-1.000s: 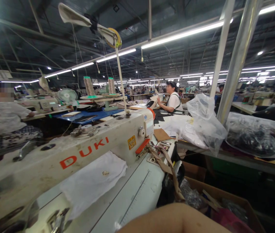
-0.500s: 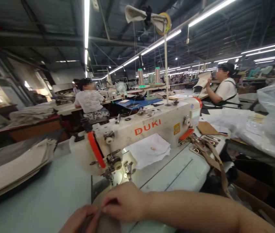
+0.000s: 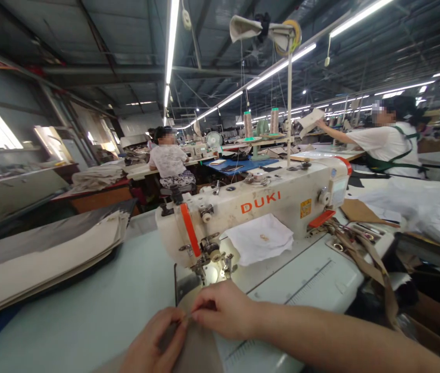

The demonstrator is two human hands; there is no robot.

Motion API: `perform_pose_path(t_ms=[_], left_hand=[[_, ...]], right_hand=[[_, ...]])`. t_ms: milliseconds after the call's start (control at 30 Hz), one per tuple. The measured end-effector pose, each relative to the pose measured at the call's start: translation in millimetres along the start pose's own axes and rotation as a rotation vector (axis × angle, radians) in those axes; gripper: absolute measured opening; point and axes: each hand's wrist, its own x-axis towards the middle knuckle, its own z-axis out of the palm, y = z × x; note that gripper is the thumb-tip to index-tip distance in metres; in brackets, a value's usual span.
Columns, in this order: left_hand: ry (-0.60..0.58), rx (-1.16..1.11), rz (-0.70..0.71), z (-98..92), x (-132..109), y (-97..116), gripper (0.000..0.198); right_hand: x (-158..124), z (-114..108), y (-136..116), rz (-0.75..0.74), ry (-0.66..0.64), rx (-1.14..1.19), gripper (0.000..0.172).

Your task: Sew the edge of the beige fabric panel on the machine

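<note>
A beige piece of fabric [image 3: 200,348] lies on the sewing machine bed in front of the needle area, its lower part cut off by the picture's bottom edge. My left hand [image 3: 161,336] pinches it near its middle, thumb and index finger pressed together. Close to its right, my right hand [image 3: 225,311] is also closed in a pinch on the fabric. The two sets of fingertips are almost touching. Just beyond my hands stands the white sewing machine [image 3: 258,207], with a lit presser foot area [image 3: 214,273].
Stacked cut panels [image 3: 68,259] lie on the left of the table. White cloth [image 3: 258,239] rests against the machine body. Straps [image 3: 375,259] hang at the right, near clear plastic [image 3: 410,202]. Two co-workers [image 3: 168,158] sit beyond; the right one holds up a pale piece [image 3: 310,122].
My view has swung left, so the machine sits farther right. My hands have drawn slightly apart, and the fabric lies flatter between them. The right co-worker's arm has stretched out.
</note>
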Motion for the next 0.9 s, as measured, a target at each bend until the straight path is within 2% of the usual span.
perform_pose_path(t_ms=[200,500,733,900], left_hand=[[-0.001,-0.002,-0.032,-1.5,1.3,3.7,0.03],[-0.065,-0.008,-0.169,-6.1,0.6,9.5,0.033],[-0.082,-0.006,-0.136,-2.7,-1.8,9.6,0.03],[-0.059,0.004,-0.091,-0.9,0.9,6.5,0.025]], right_hand=[[-1.5,-3.2,-5.9,-0.026,0.01,-0.024,0.01],[-4.2,-11.7,-3.2,0.069,0.021,-0.107,0.011],[-4.6,-17.3,-6.3,0.163,-0.065,-0.05,0.011],[2.1,-25.9,-9.3,0.307,-0.133,-0.018,0.009]])
